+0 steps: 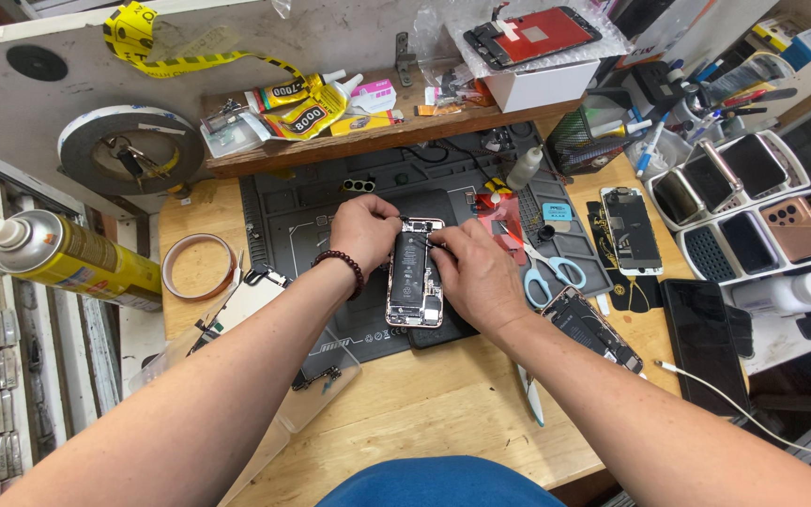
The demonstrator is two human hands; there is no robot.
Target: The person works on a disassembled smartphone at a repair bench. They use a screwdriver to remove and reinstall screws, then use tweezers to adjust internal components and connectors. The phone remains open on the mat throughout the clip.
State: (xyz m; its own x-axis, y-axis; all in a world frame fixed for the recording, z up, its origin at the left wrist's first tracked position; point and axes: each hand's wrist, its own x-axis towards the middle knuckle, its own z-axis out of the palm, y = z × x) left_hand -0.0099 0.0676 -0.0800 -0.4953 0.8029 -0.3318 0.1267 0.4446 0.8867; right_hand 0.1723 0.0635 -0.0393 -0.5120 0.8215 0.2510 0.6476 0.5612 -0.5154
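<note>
An opened phone point(414, 291), its black battery and inner parts showing, lies on a dark grey work mat point(298, 221) on the wooden bench. My left hand point(360, 231), with a dark bead bracelet at the wrist, rests its fingers on the phone's top left corner. My right hand point(476, 274) lies against the phone's right side and pinches a thin dark tool whose tip touches the phone's upper part.
Scissors with blue handles point(556, 268) and another opened phone point(596, 329) lie right of my hands. A tape ring point(199, 266) and spray can point(72, 258) sit left. Trays of phones point(753, 202) stand far right; glue tubes point(307, 99) on the shelf behind.
</note>
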